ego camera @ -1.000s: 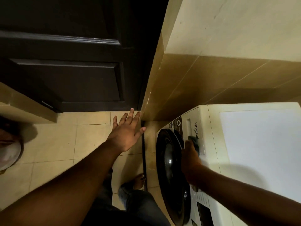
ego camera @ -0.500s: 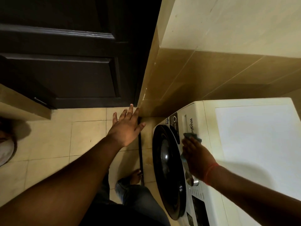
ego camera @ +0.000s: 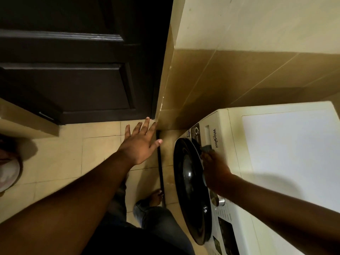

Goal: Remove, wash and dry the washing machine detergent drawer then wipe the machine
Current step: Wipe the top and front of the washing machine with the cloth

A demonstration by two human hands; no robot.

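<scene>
While my right hand (ego camera: 216, 169) presses a small dark grey cloth (ego camera: 207, 148) against the front panel of the white front-loading washing machine (ego camera: 287, 153), fingers curled over it, the cloth sits just beside the brand lettering, above the round black glass door (ego camera: 189, 190). My left hand (ego camera: 140, 144) hangs over the beige tiled floor (ego camera: 60, 157), fingers spread, holding nothing, near the dark wooden door (ego camera: 73, 70).
</scene>
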